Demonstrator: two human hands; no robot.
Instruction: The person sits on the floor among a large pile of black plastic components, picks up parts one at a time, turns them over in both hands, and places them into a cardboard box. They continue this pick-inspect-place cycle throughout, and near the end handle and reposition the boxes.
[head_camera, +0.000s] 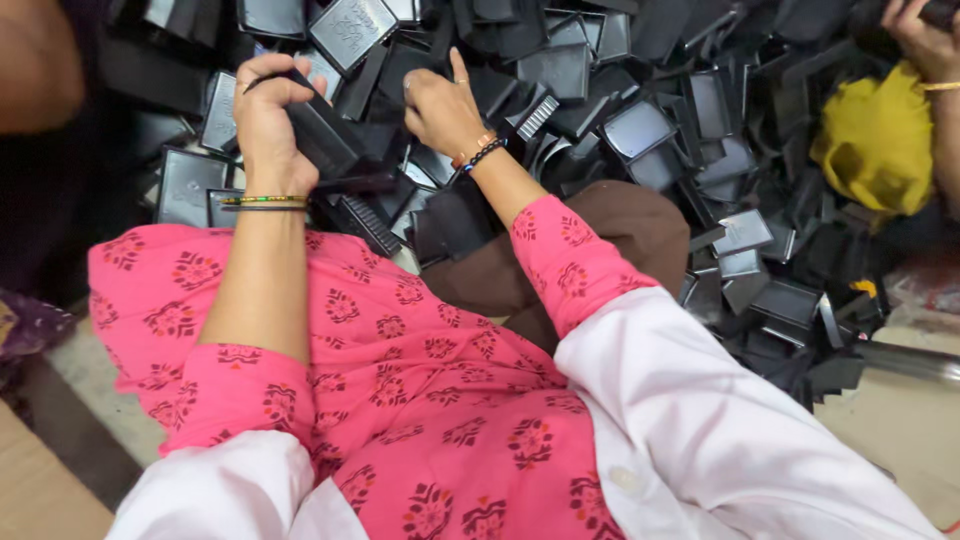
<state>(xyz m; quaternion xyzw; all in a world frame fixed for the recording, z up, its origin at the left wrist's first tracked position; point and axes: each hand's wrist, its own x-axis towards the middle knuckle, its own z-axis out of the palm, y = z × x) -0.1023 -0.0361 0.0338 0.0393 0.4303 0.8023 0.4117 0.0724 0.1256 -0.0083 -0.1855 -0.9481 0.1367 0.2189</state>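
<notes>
My left hand is clamped around a black plastic casing, fingers curled over its top edge, holding it up above my lap. My right hand sits just beside it, fingers bent, index raised; looks like it's pinching a small black piece against the casing's right end, but the view is dark there and I can't tell for sure whether it grips anything. The hands are close, not touching. A heap of black plastic trays and lids covers the floor ahead of me, spreading to the far right edge of the floor, some face up, some on edge. A ridged comb-like part lies just right of my right wrist. A yellow cloth sits on the pile at the right, near another person's hand at the top right corner. My pink printed tunic fills the near side. To do this well, I judge the left grip should stay firm and low on the casing so the right fingers can align the piece squarely before pressing.
</notes>
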